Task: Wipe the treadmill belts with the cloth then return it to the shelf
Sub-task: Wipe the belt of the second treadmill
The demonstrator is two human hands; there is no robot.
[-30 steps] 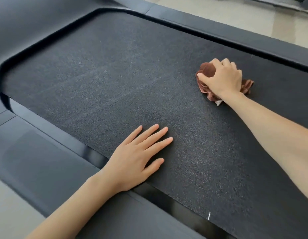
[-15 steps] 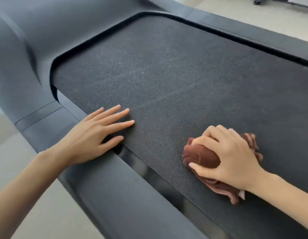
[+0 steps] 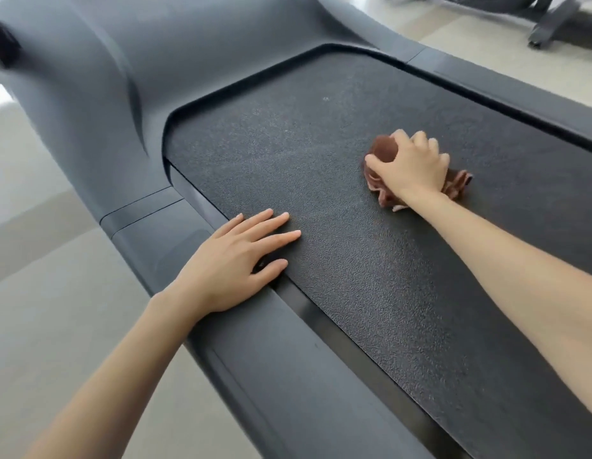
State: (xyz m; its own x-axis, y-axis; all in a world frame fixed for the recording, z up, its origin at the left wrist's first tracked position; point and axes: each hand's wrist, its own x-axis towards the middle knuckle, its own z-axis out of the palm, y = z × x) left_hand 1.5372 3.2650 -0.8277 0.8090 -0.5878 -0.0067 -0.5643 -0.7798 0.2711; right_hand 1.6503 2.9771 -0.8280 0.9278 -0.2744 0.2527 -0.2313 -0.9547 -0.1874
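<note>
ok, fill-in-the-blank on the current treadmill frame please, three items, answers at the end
1. The right hand grips a bunched ____ cloth on the belt.
2. The left hand lies flat, palm on the side rail and fingers straight on the belt, holding ____.
3. Of the two hands, only the ____ one touches the cloth.

Missing words: brown; nothing; right.
</note>
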